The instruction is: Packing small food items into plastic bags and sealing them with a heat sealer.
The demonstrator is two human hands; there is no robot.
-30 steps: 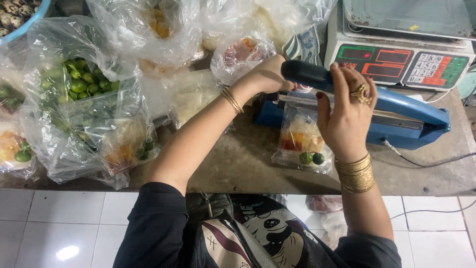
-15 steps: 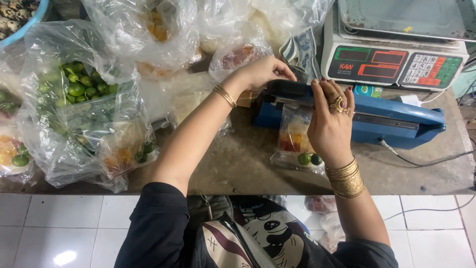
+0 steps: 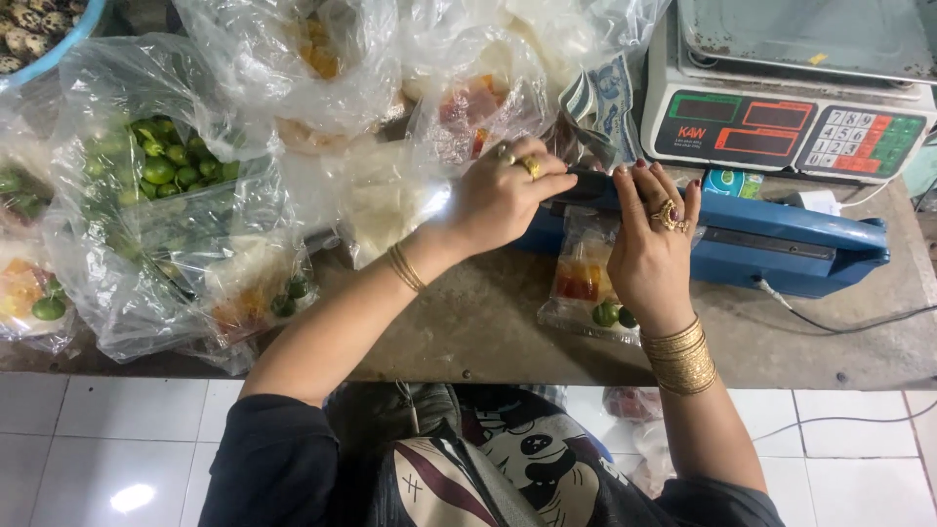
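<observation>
Both hands press on the blue sealer point(image 3: 781, 244), which sits on the bench point(image 3: 468, 332) in front of a scale point(image 3: 791, 107). The left hand point(image 3: 503, 195) lies palm down on the black end of the sealer's arm, fingers curled over it in a closed grip. The right hand point(image 3: 649, 244) lies flat on the arm just beside it, fingers spread and released, grasping nothing.

A small clear bag point(image 3: 590, 293) sticks out from under the sealer's arm toward the person, its mouth caught between arm and base. It holds red and yellow pieces and, at the near end, two small green fruits. The right wrist partly covers it.

To the left on the bench lies a large clear bag point(image 3: 146, 195) with many small green fruits inside. Below it a filled packet point(image 3: 259, 303) holds orange pieces and green fruits, and another packet point(image 3: 29, 293) at the left edge holds the same mix. Behind the hands, more bags point(image 3: 312, 59) hold yellow and red pieces. A blue bowl point(image 3: 39, 39) of speckled eggs shows in the top left corner.
</observation>
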